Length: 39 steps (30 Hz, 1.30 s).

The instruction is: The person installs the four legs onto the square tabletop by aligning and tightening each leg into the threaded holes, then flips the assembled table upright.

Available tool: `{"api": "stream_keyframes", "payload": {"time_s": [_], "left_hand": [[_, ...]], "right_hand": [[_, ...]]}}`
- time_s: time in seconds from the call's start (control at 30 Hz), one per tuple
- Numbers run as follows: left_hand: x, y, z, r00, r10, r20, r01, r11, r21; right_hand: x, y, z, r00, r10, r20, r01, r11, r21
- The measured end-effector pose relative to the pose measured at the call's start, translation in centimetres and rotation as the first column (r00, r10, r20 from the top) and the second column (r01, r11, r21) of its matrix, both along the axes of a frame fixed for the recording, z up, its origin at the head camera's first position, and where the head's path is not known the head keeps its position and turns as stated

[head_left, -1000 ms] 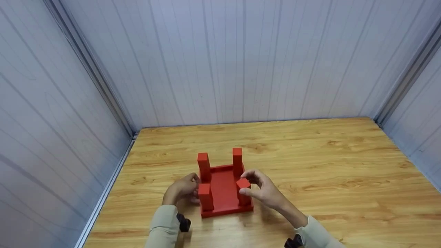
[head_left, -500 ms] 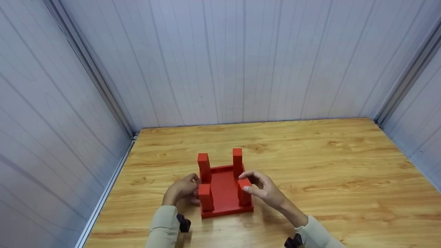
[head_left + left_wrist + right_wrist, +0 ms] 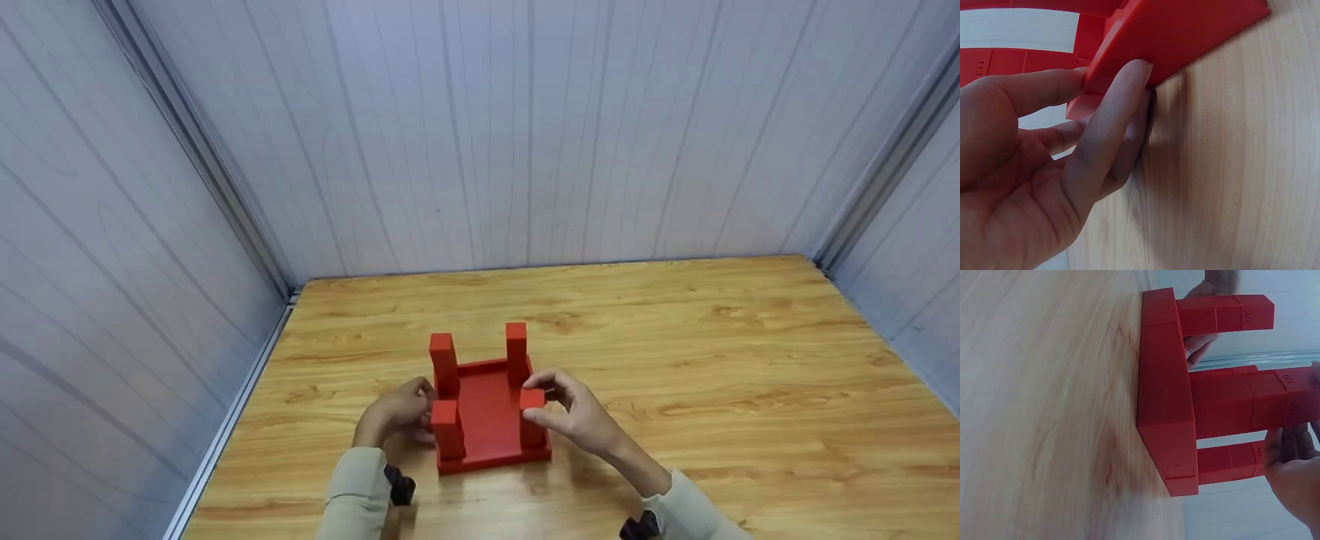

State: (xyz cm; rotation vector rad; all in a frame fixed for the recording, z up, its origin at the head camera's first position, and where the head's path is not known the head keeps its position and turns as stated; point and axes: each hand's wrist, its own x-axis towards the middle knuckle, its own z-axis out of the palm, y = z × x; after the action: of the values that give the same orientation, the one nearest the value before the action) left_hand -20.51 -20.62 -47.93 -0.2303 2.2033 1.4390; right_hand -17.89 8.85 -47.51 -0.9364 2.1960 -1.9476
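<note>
A shallow red tray-like base [image 3: 489, 420] lies on the wooden table, with a square red post standing at each corner. My right hand [image 3: 574, 416] pinches the top of the near right post [image 3: 532, 436] between thumb and fingers. The right wrist view shows that post [image 3: 1230, 405] upright on the base, small numbers near its top end. On the opposite side, my left hand [image 3: 401, 409] holds the base's left edge. Its fingertips lie against the red outer wall [image 3: 1185, 34] in the left wrist view. The near left post [image 3: 448, 431] partly hides this hand from the head.
The wooden tabletop [image 3: 697, 360] extends far to the right and behind the base. White panel walls [image 3: 487, 135] enclose the back and both sides. Black wrist devices [image 3: 401, 487] sit at the cuffs of the light sleeves.
The near right post has turned under my right hand, from skewed to square with the base. My right thumb and fingers shifted slightly around its top; the left hand stays put.
</note>
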Motion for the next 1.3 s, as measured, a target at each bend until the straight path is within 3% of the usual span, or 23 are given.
{"api": "stream_keyframes", "payload": {"time_s": [0.1, 0.2, 0.37, 0.57, 0.83, 1.07, 1.3], "left_hand": [[-0.05, -0.03, -0.09, 1.0, -0.001, -0.008, 0.001, 1.0, -0.01], [-0.06, -0.04, -0.15, 1.0, -0.001, -0.01, 0.001, 1.0, -0.013], [-0.01, -0.01, -0.13, 1.0, 0.002, -0.006, -0.002, 1.0, -0.005], [0.04, -0.05, -0.02, 1.0, -0.001, -0.009, 0.001, 1.0, 0.001], [0.02, -0.01, -0.22, 1.0, -0.011, -0.006, 0.011, 1.0, 0.024], [0.04, -0.01, -0.12, 1.0, -0.015, -0.014, 0.015, 1.0, -0.004], [0.09, 0.09, -0.07, 0.999, -0.012, -0.033, 0.012, 1.0, -0.02]], "right_hand": [[-0.04, 0.04, -0.06, 1.0, 0.003, -0.006, -0.003, 1.0, 0.003], [-0.01, 0.15, 0.06, 0.998, 0.069, -0.003, -0.069, 0.996, -0.051], [-0.18, 0.17, 0.33, 0.977, 0.213, -0.01, -0.211, 0.963, -0.169], [-0.39, -0.03, 0.36, 0.96, 0.279, -0.01, -0.274, 0.936, -0.22], [-0.01, 0.09, 0.39, 0.966, 0.257, 0.013, -0.249, 0.947, -0.2], [0.17, 0.16, 0.19, 0.993, 0.109, 0.04, -0.106, 0.991, -0.079], [0.21, 0.11, 0.15, 0.997, -0.003, 0.074, 0.003, 1.0, 0.006]]}}
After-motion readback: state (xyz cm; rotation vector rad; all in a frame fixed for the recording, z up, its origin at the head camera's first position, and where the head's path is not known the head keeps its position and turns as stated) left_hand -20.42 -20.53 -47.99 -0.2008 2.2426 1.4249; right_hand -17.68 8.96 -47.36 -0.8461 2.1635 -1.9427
